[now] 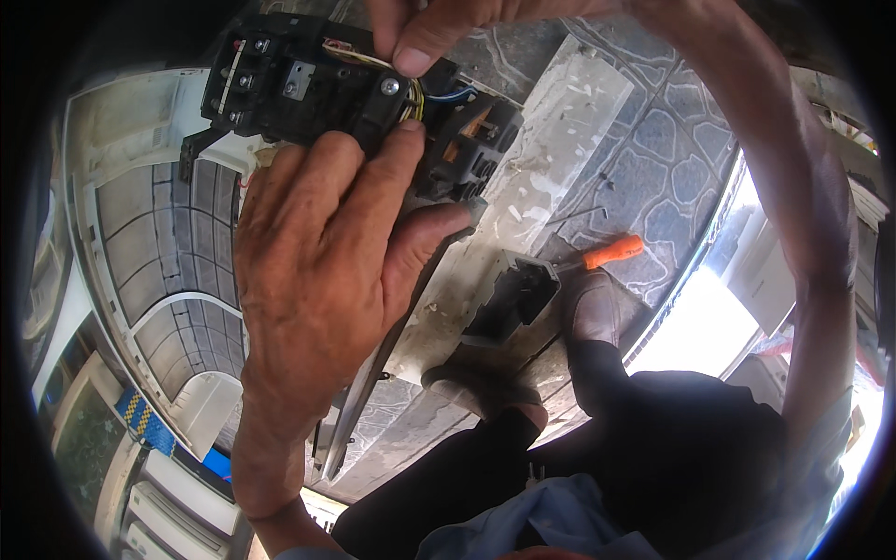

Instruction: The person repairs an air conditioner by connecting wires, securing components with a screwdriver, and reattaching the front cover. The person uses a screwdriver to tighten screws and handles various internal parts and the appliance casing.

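Observation:
A black plastic housing (322,93) with screws and metal contacts sits at the upper left, in front of me. My left hand (322,233) grips its near side, fingers on the housing and thumb on a second black part (471,140) joined to it. Between the two parts runs a bundle of yellow, white and blue wires (415,98). At the housing's far edge, my right hand (420,33) has thumb and finger closed around a pale wire. The upper part of this hand is cut off by the frame.
An orange-handled screwdriver (611,252) lies on the stone-patterned floor (644,187) by my shoe. A hollow box-shaped piece (513,299) rests on the worn pale plank (560,140). To the left stands a large pale frame (121,280) with a grid inside, and a thin hex key (579,215) lies near the screwdriver.

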Tool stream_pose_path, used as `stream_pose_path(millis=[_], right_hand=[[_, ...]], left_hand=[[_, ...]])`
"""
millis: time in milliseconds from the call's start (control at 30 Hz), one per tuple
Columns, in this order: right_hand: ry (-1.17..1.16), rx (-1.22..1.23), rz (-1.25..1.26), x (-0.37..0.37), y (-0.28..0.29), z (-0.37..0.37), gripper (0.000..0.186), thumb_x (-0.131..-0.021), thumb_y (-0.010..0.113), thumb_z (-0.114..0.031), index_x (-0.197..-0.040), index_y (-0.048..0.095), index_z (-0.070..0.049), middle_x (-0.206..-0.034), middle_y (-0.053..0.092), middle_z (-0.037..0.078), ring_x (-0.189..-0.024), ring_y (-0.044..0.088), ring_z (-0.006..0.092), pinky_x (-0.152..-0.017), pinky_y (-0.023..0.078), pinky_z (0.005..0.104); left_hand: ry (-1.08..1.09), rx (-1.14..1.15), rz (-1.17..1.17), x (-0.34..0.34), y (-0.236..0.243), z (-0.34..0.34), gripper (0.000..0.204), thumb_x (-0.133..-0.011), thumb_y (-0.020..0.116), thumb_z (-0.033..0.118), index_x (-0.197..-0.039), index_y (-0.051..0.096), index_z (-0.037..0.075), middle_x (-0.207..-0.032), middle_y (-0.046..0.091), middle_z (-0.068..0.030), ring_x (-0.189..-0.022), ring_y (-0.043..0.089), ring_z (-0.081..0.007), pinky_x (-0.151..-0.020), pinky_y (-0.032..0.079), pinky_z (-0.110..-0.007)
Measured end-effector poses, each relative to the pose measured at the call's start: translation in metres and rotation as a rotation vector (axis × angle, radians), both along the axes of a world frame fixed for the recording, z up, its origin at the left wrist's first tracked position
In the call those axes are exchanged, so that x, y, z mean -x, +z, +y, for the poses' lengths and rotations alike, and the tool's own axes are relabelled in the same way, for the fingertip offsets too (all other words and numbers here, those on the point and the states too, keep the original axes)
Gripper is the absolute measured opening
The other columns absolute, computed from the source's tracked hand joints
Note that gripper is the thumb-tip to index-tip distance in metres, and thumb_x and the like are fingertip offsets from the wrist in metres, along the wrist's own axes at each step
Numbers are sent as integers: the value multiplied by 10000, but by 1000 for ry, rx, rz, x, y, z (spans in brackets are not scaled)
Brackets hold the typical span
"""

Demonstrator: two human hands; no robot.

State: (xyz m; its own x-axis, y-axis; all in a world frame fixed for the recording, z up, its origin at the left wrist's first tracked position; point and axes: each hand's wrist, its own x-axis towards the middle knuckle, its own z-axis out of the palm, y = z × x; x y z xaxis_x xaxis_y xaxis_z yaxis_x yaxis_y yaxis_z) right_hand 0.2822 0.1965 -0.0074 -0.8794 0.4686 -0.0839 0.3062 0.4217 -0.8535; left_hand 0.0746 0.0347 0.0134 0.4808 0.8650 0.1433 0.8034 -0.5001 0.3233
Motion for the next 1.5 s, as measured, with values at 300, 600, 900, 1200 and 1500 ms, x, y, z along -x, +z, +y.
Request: stream_pose_path(millis=[300,600,900,1200,1500], right_hand=[[-170,337,-152,4,-3,-3,279,-945,839,-305,-1025,794,-42,-748,702,5,-692,637,102,-631,501,291],[-116,549,94,17,-29,-4,304,-928,782,-115,-1169,667,30,-866,694,33,-768,638,119,-675,518,264],[-144,546,293,2,-48,-13,363,-988,753,-121,-1315,611,-53,-1011,692,28,-826,628,87,-700,512,251],[-539,219,414,-40,-12,-49,347,-974,740,-109,-1297,626,-52,-974,688,14,-849,633,100,-758,513,267],[-423,313,-16,-47,17,-146,223,-960,752,-104,-1183,748,-99,-973,747,43,-843,691,106,-744,569,288]], left_hand=[[-109,-39,363,2,19,11,583,-798,799,505,-1212,788,94,-852,535,-63,-773,555,-248,-723,479,-402],[272,335,-170,28,13,-41,789,-830,897,228,-1521,536,104,-1068,659,-96,-897,626,-213,-820,516,-373],[518,407,-159,44,6,-113,726,-845,867,104,-1497,547,80,-1074,709,-123,-929,715,-236,-810,567,-361],[502,410,-217,43,-4,-111,540,-882,865,234,-1335,647,38,-1203,737,-190,-1024,741,-364,-880,590,-429],[466,416,-187,55,18,-136,640,-862,843,200,-1435,598,54,-1225,731,-179,-1037,729,-302,-920,580,-404]])
